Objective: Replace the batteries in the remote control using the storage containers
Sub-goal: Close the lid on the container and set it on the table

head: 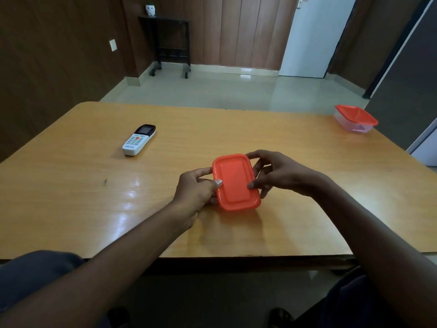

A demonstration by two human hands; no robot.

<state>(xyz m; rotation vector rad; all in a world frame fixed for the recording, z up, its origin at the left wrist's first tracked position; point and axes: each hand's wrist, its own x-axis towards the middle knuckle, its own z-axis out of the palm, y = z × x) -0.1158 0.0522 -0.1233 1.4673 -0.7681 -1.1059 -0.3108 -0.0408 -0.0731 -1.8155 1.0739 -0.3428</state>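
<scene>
While both forearms reach in over the near edge of the wooden table (71, 209), the two hands hold a small box with an orange lid (235, 183) near the middle of the tabletop, a little toward the near edge. The left hand (196, 189) grips the box's left side, its thumb lying on the lid's rim and its fingers curled around the edge. The right hand (276, 172) pinches the right side, thumb on the lid's top and fingertips curled over the far right corner. Whether the box rests on the table or is lifted just off it cannot be told. A white remote control (139, 139) lies face up toward the far left part of the table, well apart from the hands. A second clear box with an orange lid (356, 118) sits at the far right corner.
</scene>
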